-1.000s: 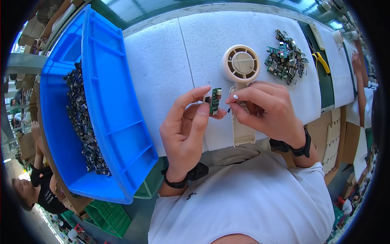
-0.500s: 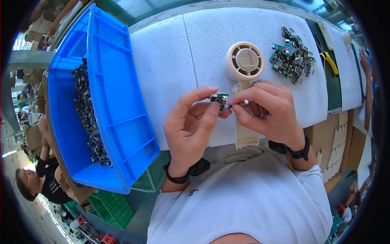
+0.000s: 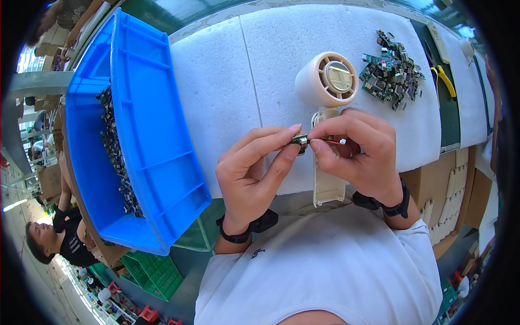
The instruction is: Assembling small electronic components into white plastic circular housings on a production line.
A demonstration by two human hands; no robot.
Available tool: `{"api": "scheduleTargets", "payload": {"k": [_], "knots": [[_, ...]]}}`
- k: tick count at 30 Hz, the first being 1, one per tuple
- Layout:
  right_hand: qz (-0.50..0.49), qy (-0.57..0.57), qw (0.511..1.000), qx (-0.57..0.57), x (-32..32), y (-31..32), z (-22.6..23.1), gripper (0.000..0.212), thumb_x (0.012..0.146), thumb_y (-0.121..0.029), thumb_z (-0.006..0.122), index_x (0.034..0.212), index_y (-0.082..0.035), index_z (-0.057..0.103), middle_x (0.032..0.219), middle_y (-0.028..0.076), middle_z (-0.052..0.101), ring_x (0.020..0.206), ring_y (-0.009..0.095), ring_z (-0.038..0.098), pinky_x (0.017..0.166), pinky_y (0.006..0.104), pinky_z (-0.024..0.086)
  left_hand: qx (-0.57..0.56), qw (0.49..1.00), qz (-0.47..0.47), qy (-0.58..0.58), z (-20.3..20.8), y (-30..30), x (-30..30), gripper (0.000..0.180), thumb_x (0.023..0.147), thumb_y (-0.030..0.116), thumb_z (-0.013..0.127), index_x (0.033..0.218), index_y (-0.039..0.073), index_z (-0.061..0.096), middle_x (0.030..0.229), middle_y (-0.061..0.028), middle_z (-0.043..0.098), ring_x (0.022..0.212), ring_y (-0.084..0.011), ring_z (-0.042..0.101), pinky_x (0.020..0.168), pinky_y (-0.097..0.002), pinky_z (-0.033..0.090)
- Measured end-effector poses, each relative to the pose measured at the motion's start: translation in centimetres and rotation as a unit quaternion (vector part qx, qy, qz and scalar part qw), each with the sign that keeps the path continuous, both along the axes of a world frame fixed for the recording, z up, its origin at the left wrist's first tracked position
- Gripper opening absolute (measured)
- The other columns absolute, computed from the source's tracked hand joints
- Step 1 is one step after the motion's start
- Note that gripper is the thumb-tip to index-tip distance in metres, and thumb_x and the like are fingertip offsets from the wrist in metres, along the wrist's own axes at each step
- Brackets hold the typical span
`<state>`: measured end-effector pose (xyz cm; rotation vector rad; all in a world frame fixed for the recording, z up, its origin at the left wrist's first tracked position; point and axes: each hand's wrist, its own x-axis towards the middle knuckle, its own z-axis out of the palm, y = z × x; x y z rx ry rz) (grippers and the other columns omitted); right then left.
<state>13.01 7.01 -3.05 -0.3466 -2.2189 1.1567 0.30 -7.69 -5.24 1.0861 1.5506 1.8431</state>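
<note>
My left hand (image 3: 253, 170) and my right hand (image 3: 360, 154) meet over the white foam table top (image 3: 233, 86). Between their fingertips they pinch a small green circuit board (image 3: 299, 141) seen edge-on, with a thin red wire (image 3: 335, 141) running under my right fingers. Just beyond the hands lies a cream hand-held fan shell (image 3: 327, 84); its round grille faces up and its open handle (image 3: 327, 187) reaches back under my right hand.
A large blue plastic bin (image 3: 146, 135) with several dark small parts stands at the left. A heap of green circuit boards (image 3: 391, 71) lies at the far right, with yellow-handled pliers (image 3: 445, 81) beside it. Another person (image 3: 51, 238) is at lower left.
The board has turned from flat-facing to edge-on between my fingers. Both hands stay together over the fan handle.
</note>
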Motion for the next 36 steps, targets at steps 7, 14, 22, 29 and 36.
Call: {"api": "scheduleTargets", "payload": {"k": [7,14,22,29,36], "knots": [[0.032,-0.004,0.999,-0.015,0.7,0.4,0.1,0.018,0.075,-0.002,0.079,0.091,-0.006,0.073,0.067,-0.001,0.059,0.049,0.003,0.043,0.043,0.0204,0.029,0.008,1.0,-0.018,0.011,0.2,0.0,-0.3,0.031,0.086,-0.015,0.065,0.115,-0.004,0.07,0.111,-0.0175,0.069,0.096,-0.019,0.069,0.079,-0.0257,0.056],[0.059,-0.005,0.995,-0.081,1.1,0.7,0.4,0.019,0.077,-0.001,0.081,0.094,-0.007,0.074,0.066,-0.001,0.059,0.049,0.003,0.042,0.043,0.0213,0.028,-0.003,0.994,-0.098,-0.048,0.4,-0.4,-1.2,0.032,0.086,-0.016,0.064,0.116,-0.004,0.069,0.112,-0.0187,0.068,0.097,-0.0212,0.069,0.081,-0.0283,0.058],[0.073,-0.012,0.983,-0.168,1.4,1.3,-0.6,0.018,0.08,0.001,0.078,0.095,-0.006,0.073,0.068,0.0,0.059,0.056,0.005,0.05,0.047,0.021,0.035,-0.038,0.985,-0.117,-0.125,0.7,-0.1,-1.2,0.026,0.087,-0.01,0.067,0.113,-0.004,0.07,0.098,-0.0182,0.067,0.084,-0.0246,0.069,0.072,-0.0334,0.057],[0.086,-0.042,0.982,-0.161,1.3,1.5,-0.3,0.018,0.08,0.005,0.078,0.095,-0.003,0.071,0.084,0.004,0.069,0.063,0.004,0.063,0.049,0.0165,0.041,-0.054,0.989,-0.125,-0.058,0.6,-0.2,-1.6,0.032,0.086,-0.015,0.064,0.116,-0.004,0.069,0.103,-0.0183,0.068,0.088,-0.0222,0.069,0.075,-0.0301,0.057],[0.051,-0.02,0.982,-0.182,1.0,1.0,-0.2,0.02,0.079,-0.001,0.08,0.096,-0.006,0.073,0.066,-0.001,0.058,0.049,0.003,0.041,0.046,0.0219,0.029,-0.015,0.993,-0.103,-0.057,0.4,0.0,-1.1,0.034,0.086,-0.017,0.063,0.117,-0.005,0.068,0.107,-0.0176,0.068,0.092,-0.0201,0.069,0.078,-0.0278,0.056]]}}
